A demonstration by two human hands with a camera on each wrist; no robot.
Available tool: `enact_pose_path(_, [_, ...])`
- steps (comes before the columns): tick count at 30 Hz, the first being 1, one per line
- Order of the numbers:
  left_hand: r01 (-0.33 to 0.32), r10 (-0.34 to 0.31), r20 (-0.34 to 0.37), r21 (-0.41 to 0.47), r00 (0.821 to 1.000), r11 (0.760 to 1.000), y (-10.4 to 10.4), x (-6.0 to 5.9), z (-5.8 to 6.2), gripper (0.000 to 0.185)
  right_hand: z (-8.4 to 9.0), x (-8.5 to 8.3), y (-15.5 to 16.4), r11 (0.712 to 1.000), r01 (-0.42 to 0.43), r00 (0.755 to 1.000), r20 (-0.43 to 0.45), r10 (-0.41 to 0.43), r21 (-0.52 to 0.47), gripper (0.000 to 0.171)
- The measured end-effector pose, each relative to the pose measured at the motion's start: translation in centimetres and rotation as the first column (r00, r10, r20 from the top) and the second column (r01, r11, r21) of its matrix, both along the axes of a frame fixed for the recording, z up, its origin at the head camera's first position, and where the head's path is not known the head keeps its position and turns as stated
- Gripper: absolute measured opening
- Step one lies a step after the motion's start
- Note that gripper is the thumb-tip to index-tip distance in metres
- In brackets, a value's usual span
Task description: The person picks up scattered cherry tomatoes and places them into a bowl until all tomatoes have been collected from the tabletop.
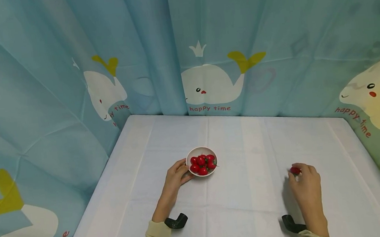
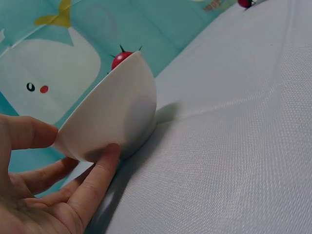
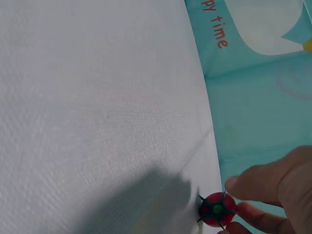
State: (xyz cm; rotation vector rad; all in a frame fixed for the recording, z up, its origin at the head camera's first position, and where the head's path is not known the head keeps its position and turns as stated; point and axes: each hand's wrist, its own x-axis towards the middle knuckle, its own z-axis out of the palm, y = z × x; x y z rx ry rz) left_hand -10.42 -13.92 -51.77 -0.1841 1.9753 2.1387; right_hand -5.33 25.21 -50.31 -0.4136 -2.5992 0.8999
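A small white bowl (image 1: 200, 150) stands on the table, holding several red cherry tomatoes (image 1: 201, 160) with green stems. My left hand (image 1: 173, 178) grips its left side, the thumb at the rim and the other fingers low against the outer wall. In the left wrist view the bowl (image 2: 114, 109) hides all but one tomato (image 2: 121, 59). Over at the right, my right hand (image 1: 307, 185) pinches a single cherry tomato (image 1: 295, 170) between thumb and fingers, close over the tabletop. Its green star-shaped calyx faces the camera in the right wrist view, where the tomato (image 3: 207, 219) is near the bottom.
A white cloth (image 1: 243, 189) with faint creases covers the table. Blue curtains (image 1: 156, 42) printed with whales hang along the back and left edges, and a greenish one is at the right. Each wrist wears a black strap mount (image 1: 177, 222).
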Motion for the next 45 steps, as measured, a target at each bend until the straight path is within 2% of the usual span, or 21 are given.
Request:
enact_pose_path(6, [0.0,0.0,-0.003,0.004,1.0,1.0,0.0,0.0,0.0,0.047,-0.3,-0.2,0.1,1.0,0.029,1.0,0.009,-0.03,0.008,0.03])
enact_pose_path(13, [0.004,-0.004,-0.006,0.004,1.0,1.0,0.0,0.0,0.0,0.047,-0.6,-0.3,0.2,0.999,0.033,0.996,0.086,-0.034,0.004,0.032])
enact_pose_path(26, [-0.004,0.004,0.0,0.007,1.0,1.0,0.0,0.0,0.0,0.046,-0.6,-0.6,-0.1,1.0,0.031,0.995,0.091,-0.03,-0.006,0.032])
enact_pose_path(31, [0.006,-0.006,0.0,0.009,1.0,1.0,0.0,0.0,0.1,0.047,0.1,-1.1,-0.8,0.999,0.012,0.994,0.105,-0.007,-0.048,0.032])
enact_pose_path(35, [0.009,-0.009,-0.003,-0.002,1.0,1.0,0.0,0.0,0.1,0.048,0.9,-1.7,-1.5,0.993,-0.049,0.991,0.116,0.062,-0.112,0.035])
enact_pose_path(39, [0.008,-0.008,-0.007,-0.011,1.0,1.0,0.0,-0.1,0.1,0.049,1.6,-2.4,-2.2,0.971,-0.172,0.978,0.091,0.189,-0.167,0.034])
enact_pose_path(42, [0.008,-0.008,-0.003,-0.011,1.0,1.0,0.0,0.0,0.1,0.049,1.7,-2.8,-2.7,0.934,-0.294,0.95,0.05,0.31,-0.204,0.033])
enact_pose_path(45, [0.008,-0.008,0.0,-0.01,1.0,1.0,0.0,0.0,0.1,0.049,1.4,-3.2,-3.4,0.882,-0.412,0.906,-0.004,0.423,-0.228,0.031])
